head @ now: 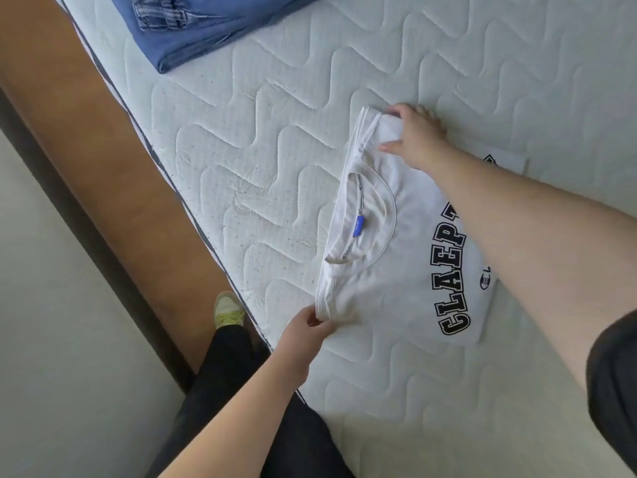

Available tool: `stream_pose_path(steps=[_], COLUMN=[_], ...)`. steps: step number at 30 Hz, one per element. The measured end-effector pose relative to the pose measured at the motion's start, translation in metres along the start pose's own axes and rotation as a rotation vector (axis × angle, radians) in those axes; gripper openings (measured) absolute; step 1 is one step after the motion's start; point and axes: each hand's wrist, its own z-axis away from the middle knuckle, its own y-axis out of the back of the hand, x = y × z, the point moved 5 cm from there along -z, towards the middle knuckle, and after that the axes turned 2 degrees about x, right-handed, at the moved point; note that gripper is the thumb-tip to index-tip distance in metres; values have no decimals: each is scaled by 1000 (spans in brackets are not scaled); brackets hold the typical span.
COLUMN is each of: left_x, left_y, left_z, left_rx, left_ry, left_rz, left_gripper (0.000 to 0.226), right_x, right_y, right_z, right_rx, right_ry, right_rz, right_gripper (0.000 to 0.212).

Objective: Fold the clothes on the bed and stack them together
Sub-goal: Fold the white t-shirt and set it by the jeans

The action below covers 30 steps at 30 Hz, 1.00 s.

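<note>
White T-shirt (389,270) lies flat on the quilted mattress (275,132), partly folded, sides tucked under, collar end toward the mattress edge. Black block lettering "CLAEP…" across the chest, rest hidden by the right forearm. Blue tag (359,226) inside the neckline. Left hand (303,334) pinches the near shoulder corner, thumb and fingers closed on the hem edge. Right hand (415,136) grips the far shoulder corner: thumb on top of the fabric, fingers curled over the folded edge, fingertips mostly hidden behind it. Both corners look slightly raised off the mattress. Folded blue clothes (203,25) sit well apart at the top, denim on top of a plain blue piece. Brown bed frame (113,160) runs along the mattress edge. Person's black trousers (224,384) and a yellow-green sneaker (227,310) stand just beside the frame, on pale floor (44,305).
</note>
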Motion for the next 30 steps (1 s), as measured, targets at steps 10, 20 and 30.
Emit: stream_pose_path(steps=[10,20,30], left_x=[-33,-3,61], left_y=[-45,-59,-4], left_z=[1,2,32], left_rx=[96,90,-6], left_ry=[81,18,-236], left_rz=[369,643,731], left_gripper=[35,28,27], right_x=[1,7,7], right_y=[4,32,57], right_z=[-4,20,122], right_rx=[-136,-206,-10], right_ry=[36,81,51], right_rz=[108,101,-172], right_gripper=[64,52,34])
